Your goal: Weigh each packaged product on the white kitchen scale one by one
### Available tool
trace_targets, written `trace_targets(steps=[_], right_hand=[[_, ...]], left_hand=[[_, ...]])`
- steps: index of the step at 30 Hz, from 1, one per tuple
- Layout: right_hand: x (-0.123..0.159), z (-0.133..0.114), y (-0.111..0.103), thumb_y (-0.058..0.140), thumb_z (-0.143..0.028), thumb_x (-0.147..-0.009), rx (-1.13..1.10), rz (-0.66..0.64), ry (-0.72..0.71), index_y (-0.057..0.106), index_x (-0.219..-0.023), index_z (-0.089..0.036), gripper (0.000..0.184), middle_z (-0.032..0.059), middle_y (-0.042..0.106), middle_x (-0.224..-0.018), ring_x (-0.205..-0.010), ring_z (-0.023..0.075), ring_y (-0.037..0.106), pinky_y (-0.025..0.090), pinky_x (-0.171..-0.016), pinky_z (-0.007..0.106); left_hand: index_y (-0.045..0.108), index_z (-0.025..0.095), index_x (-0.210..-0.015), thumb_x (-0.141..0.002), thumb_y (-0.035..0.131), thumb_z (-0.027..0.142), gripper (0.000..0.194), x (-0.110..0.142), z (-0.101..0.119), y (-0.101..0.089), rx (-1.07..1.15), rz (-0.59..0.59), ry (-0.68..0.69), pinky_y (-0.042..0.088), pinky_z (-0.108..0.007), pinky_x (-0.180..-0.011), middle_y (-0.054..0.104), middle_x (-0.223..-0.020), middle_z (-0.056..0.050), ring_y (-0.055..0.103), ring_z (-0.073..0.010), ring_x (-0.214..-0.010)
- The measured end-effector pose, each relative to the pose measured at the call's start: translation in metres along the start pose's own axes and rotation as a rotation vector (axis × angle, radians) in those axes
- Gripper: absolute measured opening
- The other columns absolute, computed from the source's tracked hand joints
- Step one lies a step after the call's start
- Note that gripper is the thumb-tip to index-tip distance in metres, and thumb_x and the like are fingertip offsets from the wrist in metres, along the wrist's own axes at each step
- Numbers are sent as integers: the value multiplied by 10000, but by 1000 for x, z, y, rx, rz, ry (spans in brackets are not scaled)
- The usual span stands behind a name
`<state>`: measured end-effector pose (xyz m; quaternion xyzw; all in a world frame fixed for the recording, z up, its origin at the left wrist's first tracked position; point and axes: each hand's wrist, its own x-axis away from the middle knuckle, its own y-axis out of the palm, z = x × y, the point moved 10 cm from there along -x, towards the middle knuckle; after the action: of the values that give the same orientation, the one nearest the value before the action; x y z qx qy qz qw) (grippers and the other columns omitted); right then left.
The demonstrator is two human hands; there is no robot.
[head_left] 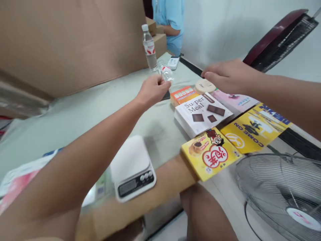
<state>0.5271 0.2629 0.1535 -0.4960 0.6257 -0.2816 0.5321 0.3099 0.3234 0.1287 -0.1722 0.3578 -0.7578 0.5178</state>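
My left hand (153,89) is over the table, fingers curled and closed. Whatever they hold, if anything, is hidden; a dark patch shows just beneath. Beside this hand lies an orange box (184,94). My right hand (225,75), slightly blurred, hovers palm down with fingers stretched out, nearest a round cream-coloured Dove container (205,86) and a pink box (235,99). Closer to me are a white "Su-per Meal" box (200,115), a yellow snack box (212,152) with a cartoon figure, and a yellow "COME ON" package (250,129).
A white digital kitchen scale (131,167) stands near the front edge. Behind my left hand are an upright water bottle (149,48) and a crumpled plastic bottle (165,71). A fan (281,197) is at lower right. Cardboard (75,36) walls the left; a person in blue (173,23) stands beyond.
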Motion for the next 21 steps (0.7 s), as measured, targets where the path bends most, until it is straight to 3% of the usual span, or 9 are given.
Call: trace_targets(steps=[3,6,8,10,12,15,18,21], right_hand=[[34,-77,-11,504,-450,-1018,-71,-133,-21,749,-1026,-250,316,86,783,-955,-974,293,731,544,-891,484],[78,-175,-8,520,-445,-1006,-421,-108,-83,724,-999,-271,268,37,768,-902,-902,237,719,561,-875,425],[111,-237,13,537,-441,-977,-703,-106,-98,712,-978,-255,255,36,773,-915,-898,223,715,568,-856,404],[140,-282,47,527,-442,-957,-979,-97,9,688,-938,-241,259,28,759,-851,-862,210,718,572,-829,383],[159,-323,88,533,-438,-935,-1111,-161,97,678,-918,-241,246,18,748,-814,-837,204,717,567,-808,372],[163,-383,135,552,-402,-917,-1134,-295,75,677,-914,-238,206,19,751,-832,-843,204,711,560,-810,371],[152,-428,159,535,-388,-926,-1098,-334,-21,672,-931,-244,199,28,762,-900,-869,206,707,564,-823,378],[149,-461,179,536,-353,-914,-988,-323,-108,677,-991,-249,192,59,782,-1036,-969,238,718,584,-880,419]], left_hand=[[308,206,-612,-885,530,175,353,71,13,-65,-89,-35,-53,322,-279,-674,271,-626,38,301,-72,-638],[298,192,-570,-868,520,176,372,157,1,-126,-257,-67,-164,289,-267,-672,223,-607,47,236,-45,-628],[334,186,-552,-850,532,191,358,217,-17,-166,-308,17,-233,312,-258,-668,232,-593,46,263,-46,-617],[386,193,-544,-814,571,225,329,278,-48,-199,-251,153,-340,338,-254,-613,264,-557,41,318,-70,-579],[438,211,-548,-792,597,279,299,334,-87,-219,-130,279,-451,346,-273,-546,324,-532,35,365,-101,-544],[484,233,-579,-792,613,336,270,396,-143,-238,1,461,-529,426,-293,-551,462,-577,26,471,-127,-572],[627,244,-752,-807,621,333,105,427,-190,-248,-9,533,-581,567,-340,-742,700,-828,-15,655,-178,-779],[708,233,-1108,-857,616,348,291,431,-216,-246,-131,480,-587,564,-421,-1041,734,-1280,-77,689,-256,-1165]])
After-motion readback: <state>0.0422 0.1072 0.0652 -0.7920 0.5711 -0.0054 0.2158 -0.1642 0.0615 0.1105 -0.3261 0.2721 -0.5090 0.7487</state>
